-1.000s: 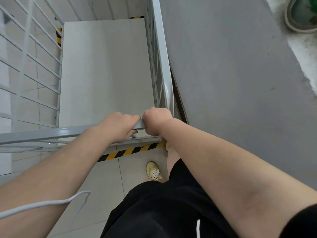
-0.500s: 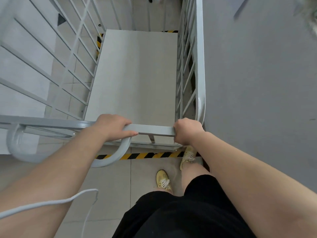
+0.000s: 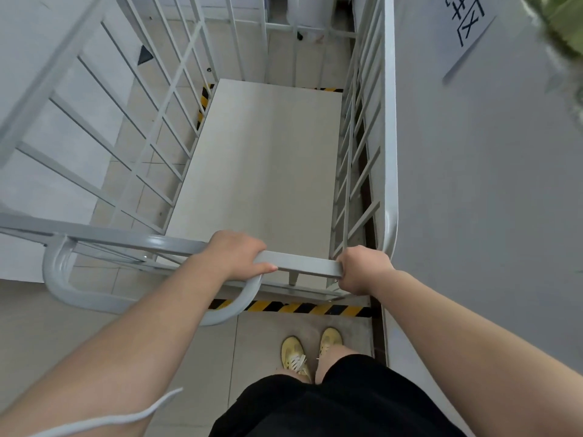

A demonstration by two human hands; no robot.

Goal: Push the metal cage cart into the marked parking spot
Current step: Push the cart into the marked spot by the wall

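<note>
- Head view: the pale grey metal cage cart with barred sides (image 3: 268, 159) is seen from above, just beside the grey wall (image 3: 489, 200) on the right.
- The flat grey top rail (image 3: 303, 264) at the near end is gripped by both hands: the left hand (image 3: 236, 255) is wrapped over it, thumb along the near face, and the right hand (image 3: 362, 269) is clenched round the corner where it meets the side frame.
- Black-and-yellow striped floor tape (image 3: 299, 307) is seen under the near end, along the left side and at the far end, so the cart's floor appears to sit within the marked spot.
- The step in hand is judged to be the final squaring-up: an even push should be given through both hands, the right side kept off the wall, and the base edges checked against the tape on all sides.
- The yellow lace-up shoes (image 3: 295, 354) should be kept behind the near stripe.
- A white paper sign with black characters (image 3: 467, 23) is fixed to the wall; it is cropped and skewed, so it cannot be read with confidence.
</note>
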